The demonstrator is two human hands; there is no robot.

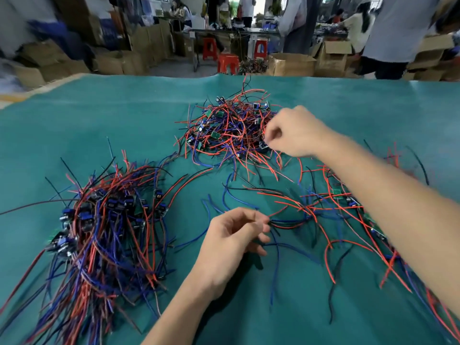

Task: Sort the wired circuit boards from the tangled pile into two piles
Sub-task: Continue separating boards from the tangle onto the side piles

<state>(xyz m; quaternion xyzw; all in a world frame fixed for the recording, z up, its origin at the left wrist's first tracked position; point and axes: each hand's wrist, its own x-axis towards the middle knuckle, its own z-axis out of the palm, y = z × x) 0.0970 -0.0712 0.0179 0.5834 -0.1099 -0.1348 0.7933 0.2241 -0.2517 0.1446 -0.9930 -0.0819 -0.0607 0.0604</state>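
Tangled pile (229, 130) touched at its right edge by right hand (293, 133).

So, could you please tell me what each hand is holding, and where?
Left hand pinches loose wire ends. Right hand reaches into the tangled pile; its hold is unclear.

An electronics assembly workshop is shown. A wide worktop (99, 115) is covered with green matting and heaped with wired circuit boards (231, 128). Beyond its far edge, open cardboard boxes (291, 64) are stacked on the floor, red plastic stools (227, 63) are set by another workbench (224, 33), and other workers are seen.
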